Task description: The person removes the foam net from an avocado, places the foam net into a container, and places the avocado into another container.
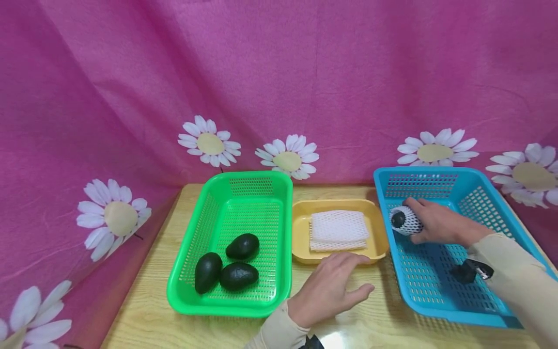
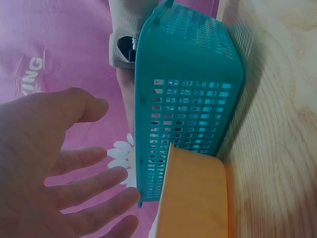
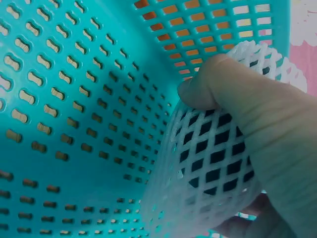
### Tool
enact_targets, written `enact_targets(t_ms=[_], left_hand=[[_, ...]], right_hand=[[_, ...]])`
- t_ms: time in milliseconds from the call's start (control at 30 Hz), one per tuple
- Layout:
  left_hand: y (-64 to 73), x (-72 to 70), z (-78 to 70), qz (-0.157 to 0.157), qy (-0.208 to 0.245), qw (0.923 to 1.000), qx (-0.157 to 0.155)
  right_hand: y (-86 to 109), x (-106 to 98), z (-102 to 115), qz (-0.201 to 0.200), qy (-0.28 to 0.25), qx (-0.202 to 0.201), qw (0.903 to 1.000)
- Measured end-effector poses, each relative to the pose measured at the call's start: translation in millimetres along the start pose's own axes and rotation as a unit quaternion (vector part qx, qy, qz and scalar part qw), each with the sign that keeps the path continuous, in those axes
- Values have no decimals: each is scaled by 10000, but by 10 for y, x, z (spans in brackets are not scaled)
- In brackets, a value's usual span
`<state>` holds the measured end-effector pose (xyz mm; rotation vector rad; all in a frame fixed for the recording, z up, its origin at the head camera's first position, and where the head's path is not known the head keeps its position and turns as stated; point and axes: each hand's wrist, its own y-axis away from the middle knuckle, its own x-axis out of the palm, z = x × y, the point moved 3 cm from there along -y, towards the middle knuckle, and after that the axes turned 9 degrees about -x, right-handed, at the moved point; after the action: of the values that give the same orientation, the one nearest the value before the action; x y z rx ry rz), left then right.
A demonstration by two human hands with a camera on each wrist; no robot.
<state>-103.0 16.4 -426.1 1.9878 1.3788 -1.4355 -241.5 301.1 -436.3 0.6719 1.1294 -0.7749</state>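
Note:
In the head view my right hand (image 1: 440, 223) grips an avocado (image 1: 398, 219) wrapped in a white foam net (image 1: 411, 222), inside the blue basket (image 1: 418, 276) near its left wall. The right wrist view shows the thumb (image 3: 203, 91) pressed on the net sleeve (image 3: 213, 158), dark avocado skin showing through the mesh. My left hand (image 1: 329, 288) hovers in front of the yellow tray (image 1: 301, 242), fingers spread and holding nothing. On that tray lies a stack of flat white foam nets (image 1: 340, 227). The left wrist view has the left hand (image 2: 64, 163) beside the tray's side (image 2: 195, 193).
At the left a green basket (image 1: 285, 242) holds three bare avocados (image 1: 239, 276). All containers stand on a wooden table (image 1: 148, 281). A pink cloth with daisies (image 1: 279, 72) hangs behind and at the sides.

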Motion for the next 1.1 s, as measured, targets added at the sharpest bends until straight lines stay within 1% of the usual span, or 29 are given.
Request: enact_targets(t_ms=[200, 367, 600, 800, 1100], left_hand=[[29, -23, 10, 72, -27, 10000, -58], [70, -31, 26, 46, -15, 9999, -92], [111, -31, 29, 100, 18, 9998, -140], [127, -47, 40, 100, 13, 9999, -129], [157, -92, 58, 81, 120, 9997, -202]], right_hand=[[110, -94, 61, -214, 88, -121, 9997], [206, -170, 122, -459, 263, -180, 9984], [327, -179, 211, -384, 198, 28, 9991], [372, -201, 313, -545, 224, -41, 9983], [466, -318, 476, -682, 140, -87, 9975]])
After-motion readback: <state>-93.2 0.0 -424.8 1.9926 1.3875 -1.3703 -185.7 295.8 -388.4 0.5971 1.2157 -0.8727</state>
